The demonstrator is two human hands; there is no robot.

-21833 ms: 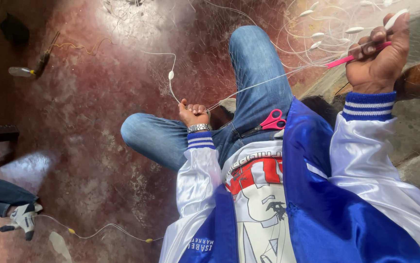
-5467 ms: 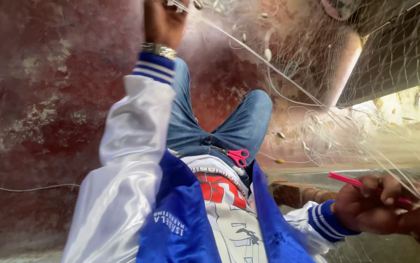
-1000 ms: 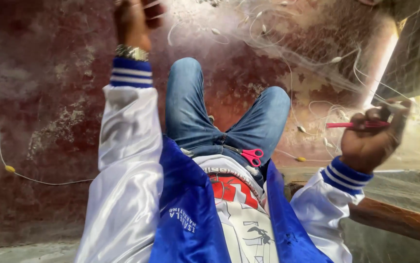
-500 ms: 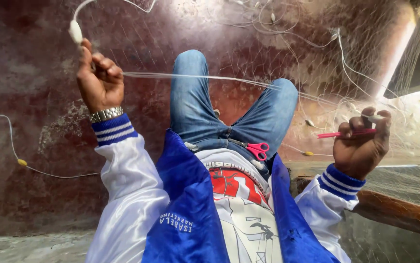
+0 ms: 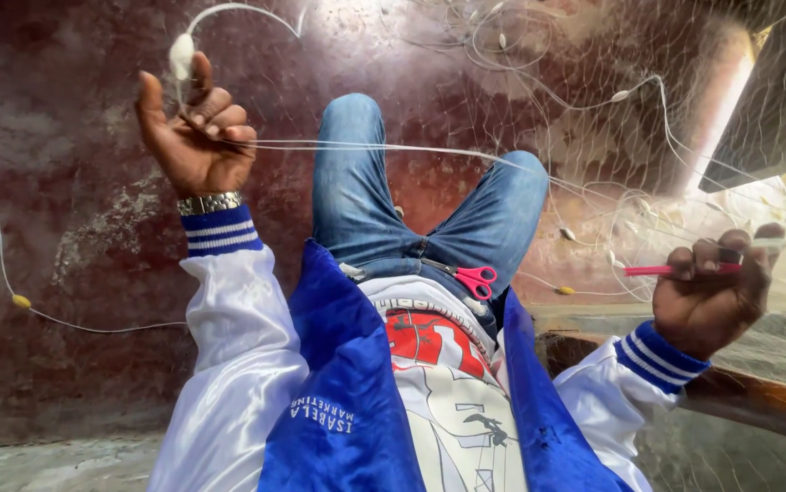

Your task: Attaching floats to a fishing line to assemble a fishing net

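A fine, translucent fishing net [image 5: 612, 155] with small oval white floats spreads over the mottled dark-red floor [image 5: 65, 164]. The left hand [image 5: 194, 137] is raised, fingers curled tight around a thin white line [image 5: 384, 148] that runs taut across the blue denim knees; a white float [image 5: 181, 55] sits just above its fingertips. The right hand [image 5: 710, 296] is clenched around a slim pink netting needle [image 5: 653, 270], beside the net. Red-handled scissors [image 5: 468, 276] lie on the lap.
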